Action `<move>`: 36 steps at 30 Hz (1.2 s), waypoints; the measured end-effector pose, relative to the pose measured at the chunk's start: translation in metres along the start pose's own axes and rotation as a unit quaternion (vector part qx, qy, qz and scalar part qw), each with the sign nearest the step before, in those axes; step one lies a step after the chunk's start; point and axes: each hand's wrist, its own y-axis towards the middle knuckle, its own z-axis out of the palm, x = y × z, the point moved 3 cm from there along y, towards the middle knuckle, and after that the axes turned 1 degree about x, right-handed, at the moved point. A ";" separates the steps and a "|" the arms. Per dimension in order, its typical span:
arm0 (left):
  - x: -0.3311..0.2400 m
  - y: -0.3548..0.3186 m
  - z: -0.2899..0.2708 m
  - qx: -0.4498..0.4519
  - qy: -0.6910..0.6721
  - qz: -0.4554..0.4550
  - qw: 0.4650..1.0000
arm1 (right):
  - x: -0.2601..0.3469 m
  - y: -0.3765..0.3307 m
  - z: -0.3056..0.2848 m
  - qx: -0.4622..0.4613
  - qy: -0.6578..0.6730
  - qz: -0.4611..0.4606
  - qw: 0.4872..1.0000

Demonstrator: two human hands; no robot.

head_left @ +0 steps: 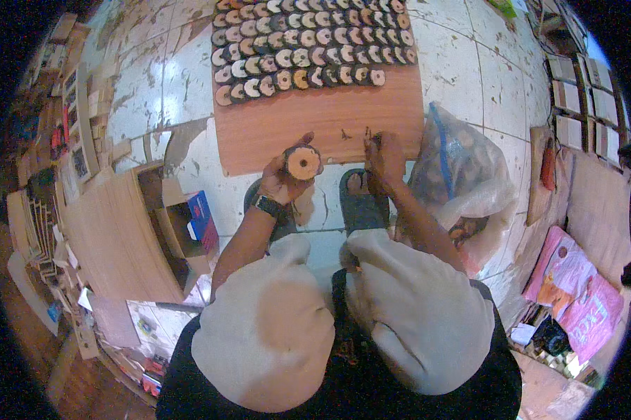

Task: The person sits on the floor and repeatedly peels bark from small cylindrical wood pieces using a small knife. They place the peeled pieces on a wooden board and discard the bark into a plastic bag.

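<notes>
My left hand (279, 183), with a dark watch on its wrist, grips a round tan disc (303, 163) with a dark rim and a small centre hole. The disc's face is turned up, over the front edge of a brown wooden board (315, 119). To the right, my right hand (384, 159) is over the board's front edge, its fingers drawn together; what they hold, if anything, is too small to make out. Rows of similar overlapping discs (315, 36) cover the far part of the board. A small dark bit (345, 134) lies on the board between my hands.
A clear plastic bag (462, 164) with roundish things inside stands right of the board. At left are a cardboard carton (119, 238) and a blue box (200, 217). A pink packet (574, 294) lies at right. White tiles (483, 63) surround the board.
</notes>
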 end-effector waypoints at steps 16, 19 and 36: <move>0.001 -0.003 -0.004 -0.021 0.002 -0.012 1.000 | 0.006 0.004 -0.003 -0.043 0.068 0.017 0.997; 0.002 -0.003 -0.004 -0.012 -0.014 -0.014 1.000 | 0.004 0.000 -0.013 -0.034 0.131 0.042 0.990; 0.005 0.000 -0.009 -0.082 0.055 0.023 0.995 | 0.143 -0.027 -0.087 0.044 0.194 -0.305 0.931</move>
